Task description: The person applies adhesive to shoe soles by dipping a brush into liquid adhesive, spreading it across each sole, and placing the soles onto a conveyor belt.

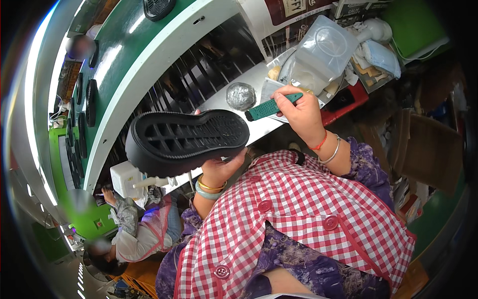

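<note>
My left hand (222, 168) supports a black shoe sole (189, 132) from below, its fingers closed round the edges. The sole's cavity, with a grid of ribs, faces up, and one fingertip shows at its far edge. In my right hand (302, 113) is a flat green tool (274, 106) with a textured face and a dark end, pinched between thumb and fingers. That dark end points at the sole's right end, a small gap apart. Just beyond it, a round, shiny grey object (240, 96) rests on the white ledge (260, 128).
Black soles (91, 103) lie along a curved green conveyor (107, 62) at the left. A clear plastic container (324, 47) and a red tray (346, 103) are at the right. Lower left, a co-worker (144, 241) sits near a white container (125, 179).
</note>
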{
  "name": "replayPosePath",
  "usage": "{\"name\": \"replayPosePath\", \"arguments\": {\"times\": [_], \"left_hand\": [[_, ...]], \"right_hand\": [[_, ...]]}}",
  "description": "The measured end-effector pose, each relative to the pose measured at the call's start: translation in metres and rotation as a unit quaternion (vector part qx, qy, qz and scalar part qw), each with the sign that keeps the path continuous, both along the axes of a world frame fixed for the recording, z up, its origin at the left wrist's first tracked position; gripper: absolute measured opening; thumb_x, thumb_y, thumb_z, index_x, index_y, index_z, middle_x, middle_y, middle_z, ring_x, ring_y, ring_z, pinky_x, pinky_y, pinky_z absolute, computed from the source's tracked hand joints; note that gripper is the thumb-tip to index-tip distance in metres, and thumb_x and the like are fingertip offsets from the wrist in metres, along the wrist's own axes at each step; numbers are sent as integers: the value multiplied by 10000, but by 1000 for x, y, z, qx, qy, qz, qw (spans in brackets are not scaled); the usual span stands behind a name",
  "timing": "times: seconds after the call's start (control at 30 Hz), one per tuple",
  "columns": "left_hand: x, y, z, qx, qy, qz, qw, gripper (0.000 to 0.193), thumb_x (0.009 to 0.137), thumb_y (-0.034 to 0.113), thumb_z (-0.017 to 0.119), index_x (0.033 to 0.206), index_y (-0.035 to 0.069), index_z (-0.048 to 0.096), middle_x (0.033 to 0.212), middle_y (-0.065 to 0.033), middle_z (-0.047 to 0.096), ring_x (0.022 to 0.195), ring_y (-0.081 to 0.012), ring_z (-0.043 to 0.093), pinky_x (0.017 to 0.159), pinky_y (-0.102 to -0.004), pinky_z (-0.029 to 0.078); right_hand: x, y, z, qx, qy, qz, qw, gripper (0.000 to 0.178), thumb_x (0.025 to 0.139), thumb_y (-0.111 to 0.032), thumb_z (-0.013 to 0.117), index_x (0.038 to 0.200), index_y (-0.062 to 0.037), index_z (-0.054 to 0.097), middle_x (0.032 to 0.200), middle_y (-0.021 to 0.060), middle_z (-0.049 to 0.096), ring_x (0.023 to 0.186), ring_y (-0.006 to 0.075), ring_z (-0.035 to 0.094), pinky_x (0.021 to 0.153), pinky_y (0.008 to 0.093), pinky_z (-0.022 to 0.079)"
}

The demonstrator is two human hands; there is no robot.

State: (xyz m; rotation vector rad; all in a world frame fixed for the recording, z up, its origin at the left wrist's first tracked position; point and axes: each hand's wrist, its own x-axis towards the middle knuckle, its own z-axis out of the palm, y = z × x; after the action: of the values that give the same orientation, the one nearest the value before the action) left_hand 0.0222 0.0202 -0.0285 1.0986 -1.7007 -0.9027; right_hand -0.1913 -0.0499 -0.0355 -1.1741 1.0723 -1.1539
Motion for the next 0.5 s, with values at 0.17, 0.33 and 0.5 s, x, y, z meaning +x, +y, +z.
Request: {"name": "replayPosePath", "arguments": {"times": [0.17,0.33,0.5], "left_hand": [[-7,-13,23,-182,-247,-2,952,622,669,61,711,1254,92,501,1350,-137,398,1249,-320,393,1065,-460,293],[-11,-5,-10,69,15,65,995,375,793,247,632,1116,68,563,1045,-98,598,1004,-252,533,944,-392,381],[-1,-2,-26,-68,-164,81,981,902,550,140,812,1319,14,357,1173,-183,491,1035,-252,524,883,-355,457]], "right_hand": [[4,0,1,8,13,44,999,146,883,-84,549,855,33,632,745,27,603,639,74,569,568,207,487],[1,1,8,39,-59,46,996,155,874,-91,548,826,30,632,721,34,595,610,76,557,533,205,463],[-24,-18,2,81,-57,-46,994,152,867,-121,545,853,3,631,755,36,615,600,80,560,545,196,447]]}}
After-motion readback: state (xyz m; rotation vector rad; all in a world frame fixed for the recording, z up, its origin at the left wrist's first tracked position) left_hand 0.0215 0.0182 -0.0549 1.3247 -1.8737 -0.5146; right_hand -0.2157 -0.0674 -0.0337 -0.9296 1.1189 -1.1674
